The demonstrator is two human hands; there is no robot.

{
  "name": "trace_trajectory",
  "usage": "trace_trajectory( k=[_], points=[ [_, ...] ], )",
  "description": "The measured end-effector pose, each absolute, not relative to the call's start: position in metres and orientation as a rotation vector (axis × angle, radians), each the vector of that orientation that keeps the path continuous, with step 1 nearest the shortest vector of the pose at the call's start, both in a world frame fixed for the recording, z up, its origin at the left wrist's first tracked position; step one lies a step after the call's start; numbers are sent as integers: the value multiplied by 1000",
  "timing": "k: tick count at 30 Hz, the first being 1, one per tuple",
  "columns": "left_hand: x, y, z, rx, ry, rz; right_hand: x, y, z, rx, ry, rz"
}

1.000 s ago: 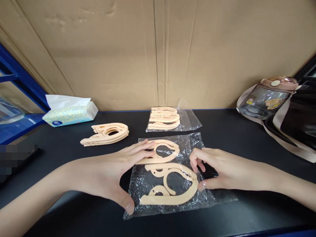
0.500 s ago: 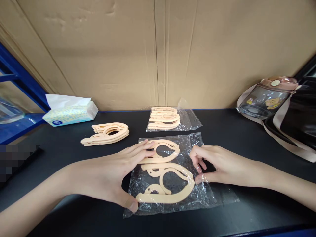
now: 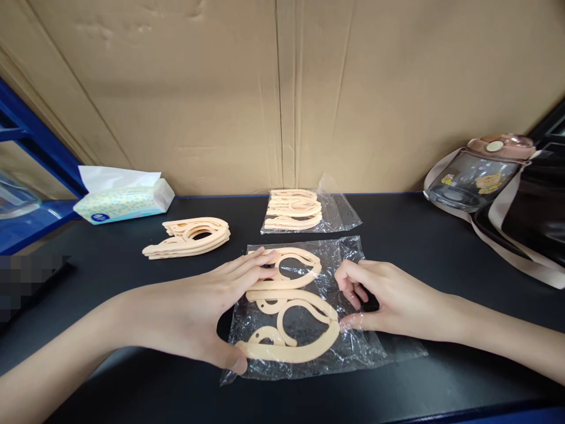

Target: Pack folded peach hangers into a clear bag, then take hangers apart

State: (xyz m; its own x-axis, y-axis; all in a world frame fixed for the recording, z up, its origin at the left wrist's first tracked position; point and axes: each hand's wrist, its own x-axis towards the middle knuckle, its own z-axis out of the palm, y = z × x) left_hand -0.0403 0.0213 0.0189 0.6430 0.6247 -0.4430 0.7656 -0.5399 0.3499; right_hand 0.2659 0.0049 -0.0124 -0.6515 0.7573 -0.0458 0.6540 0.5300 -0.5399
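Observation:
A clear plastic bag (image 3: pixel 366 353) lies flat in front of me, with two beige folding hangers inside, the rear hanger (image 3: pixel 300 284) and the front hanger (image 3: pixel 304 352). My left hand (image 3: pixel 200 312) spreads over the bag's left part; its fingertips rest at the rear hanger and its thumb at the front hanger's left end. My right hand (image 3: pixel 375 297) is at the bag's right side, fingers curled and thumb apart from them. That thumb's tip touches the front hanger's rounded right end, seemingly through the film.
A stack of folded hangers (image 3: pixel 189 240) lies at the left. Behind the bag is another clear bag (image 3: pixel 342 215) with several hangers. A tissue pack (image 3: pixel 123 200) stands back left; a strapped bottle (image 3: pixel 479 176) is at the right. Cardboard (image 3: pixel 212 106) walls the back of the black table (image 3: pixel 441 383).
The front hanger has slid a little to the left inside the bag, and my right hand has moved left with it. My left hand stays almost in place.

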Motion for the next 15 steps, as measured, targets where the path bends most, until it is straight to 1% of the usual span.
trace_trajectory(
  k=[11,15],
  points=[
    [-39,21,20,2356,1118,-467,264,2,-13,-1213,-2571,742],
    [-41,22,19,2370,1110,-445,264,1,-15,-1216,-2555,726]
  ],
)
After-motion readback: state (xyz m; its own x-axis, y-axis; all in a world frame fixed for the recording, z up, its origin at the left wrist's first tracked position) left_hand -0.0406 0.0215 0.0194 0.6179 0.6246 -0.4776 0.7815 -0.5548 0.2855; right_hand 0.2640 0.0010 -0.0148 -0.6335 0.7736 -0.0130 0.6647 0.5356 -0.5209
